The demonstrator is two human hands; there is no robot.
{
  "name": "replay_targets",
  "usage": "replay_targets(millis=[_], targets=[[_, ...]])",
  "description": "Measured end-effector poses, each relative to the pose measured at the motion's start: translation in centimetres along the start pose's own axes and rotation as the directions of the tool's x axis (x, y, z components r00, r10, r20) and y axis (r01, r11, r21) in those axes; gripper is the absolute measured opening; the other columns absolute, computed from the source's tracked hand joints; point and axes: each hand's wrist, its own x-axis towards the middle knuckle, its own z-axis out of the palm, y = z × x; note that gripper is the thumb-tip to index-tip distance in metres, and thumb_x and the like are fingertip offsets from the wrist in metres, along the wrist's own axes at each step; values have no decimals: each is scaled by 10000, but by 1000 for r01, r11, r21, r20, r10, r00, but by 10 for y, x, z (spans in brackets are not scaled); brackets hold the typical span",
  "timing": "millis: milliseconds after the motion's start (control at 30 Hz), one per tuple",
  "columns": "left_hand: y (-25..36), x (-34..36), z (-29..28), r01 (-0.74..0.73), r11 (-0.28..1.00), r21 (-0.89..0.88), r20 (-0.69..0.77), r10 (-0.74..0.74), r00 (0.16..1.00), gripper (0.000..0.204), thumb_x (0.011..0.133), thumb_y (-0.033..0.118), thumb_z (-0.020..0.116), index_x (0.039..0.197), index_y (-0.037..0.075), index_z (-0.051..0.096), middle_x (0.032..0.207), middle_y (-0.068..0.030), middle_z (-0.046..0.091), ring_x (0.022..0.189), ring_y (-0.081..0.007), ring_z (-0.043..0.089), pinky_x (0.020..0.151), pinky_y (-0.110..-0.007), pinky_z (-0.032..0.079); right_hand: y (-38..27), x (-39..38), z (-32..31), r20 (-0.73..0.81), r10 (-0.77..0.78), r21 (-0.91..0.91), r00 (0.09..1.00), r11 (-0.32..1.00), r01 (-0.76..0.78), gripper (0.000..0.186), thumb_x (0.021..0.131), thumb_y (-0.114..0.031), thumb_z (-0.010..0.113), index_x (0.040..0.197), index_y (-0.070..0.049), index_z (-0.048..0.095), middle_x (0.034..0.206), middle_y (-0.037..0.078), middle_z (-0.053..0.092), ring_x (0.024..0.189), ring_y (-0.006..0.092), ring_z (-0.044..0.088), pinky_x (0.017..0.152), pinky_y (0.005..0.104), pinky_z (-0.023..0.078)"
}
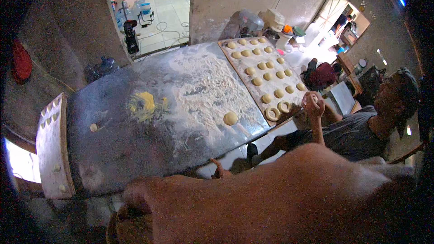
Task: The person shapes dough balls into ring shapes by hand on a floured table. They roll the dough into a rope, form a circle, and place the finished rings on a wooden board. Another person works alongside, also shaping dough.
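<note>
Bare skin of my own body [271,194] fills the lower part of the head view, very close and out of focus. Past its upper edge shows part of a hand, which I take for my right hand [220,171]; one finger stretches out and nothing shows in it. It is just off the near edge of the metal table [135,153]. Closest to it on the tabletop lies a single round dough ball [230,118], beside scattered flour [203,81]. My left hand does not show.
At right, a co-worker's hands [313,101] hold pale dough beside a floured board [248,95] bearing several dough balls and two dough rings [272,114]. Another board [49,149] with dough pieces stands at the left end. A yellow smear [145,106] and small pale piece [93,127] lie on the table.
</note>
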Motion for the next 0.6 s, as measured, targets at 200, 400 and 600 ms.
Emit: replay_targets(millis=[200,400,600], targets=[[-72,63,-11,81,997,-20,2,-81,997,270,916,245,598,1045,25,687,951,-120,658,895,-222,642,833,-348,505,44,8,-64,-11,37,116,999,993,-35,622,905,-125,679,1463,-109,406,840,93,651,763,247,658,714,395,536],[-139,105,-32,132,990,38,-84,-129,988,251,915,204,568,1071,36,670,931,-112,651,883,-227,642,829,-344,506,67,17,-166,-166,-1,218,986,975,38,468,914,-51,638,1366,-116,538,808,81,652,708,194,634,682,348,512],[-170,129,-64,145,988,59,-106,-138,985,246,913,164,538,1097,47,652,911,-103,644,871,-232,642,826,-341,507,84,43,-256,-376,44,172,926,985,23,355,927,-51,634,1276,-41,571,847,64,618,764,146,581,699,338,496]])
